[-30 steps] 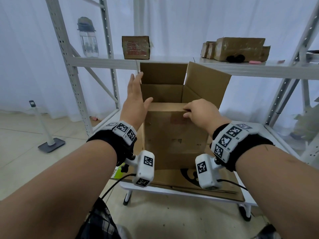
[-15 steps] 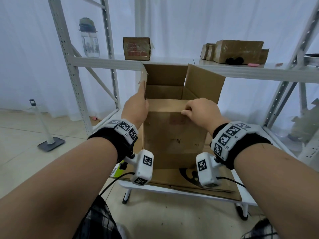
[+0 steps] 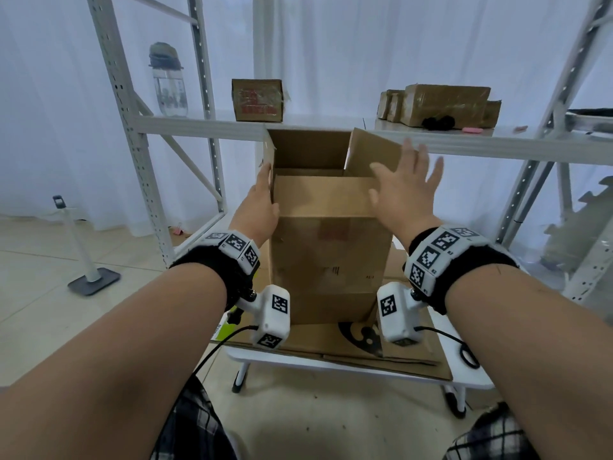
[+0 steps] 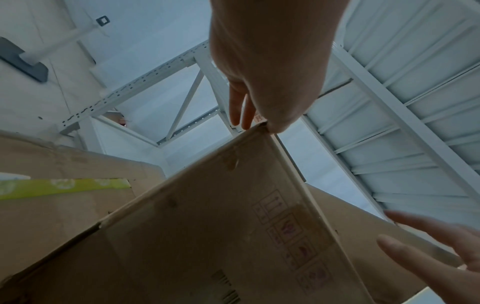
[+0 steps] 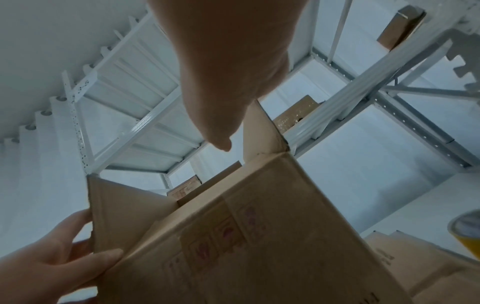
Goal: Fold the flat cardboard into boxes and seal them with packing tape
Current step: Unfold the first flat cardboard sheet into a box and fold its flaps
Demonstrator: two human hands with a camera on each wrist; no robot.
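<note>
Fingers [image 3: 418, 161] of my right hand [image 3: 403, 190] are spreading straight and wide, holding nothing, hovering by the raised right flap [image 3: 371, 151] of the cardboard box [image 3: 328, 260]. My left hand [image 3: 262, 204] is gripping the box's upper left corner, thumb at the front, fingers along the left flap [image 3: 268, 154]. I am seeing the box standing upright on flat cardboard sheets [image 3: 348, 351] on a white table [image 3: 331, 365], its near flap [image 3: 323, 195] folded inward. Beyond, a shelf [image 3: 199, 122] is carrying a water bottle [image 3: 167, 81] and brown parcels [image 3: 444, 102].

Water bottle [image 3: 168, 82] on white shelf [image 3: 199, 125], black object [image 3: 438, 122], pink item [image 3: 471, 130]
</note>
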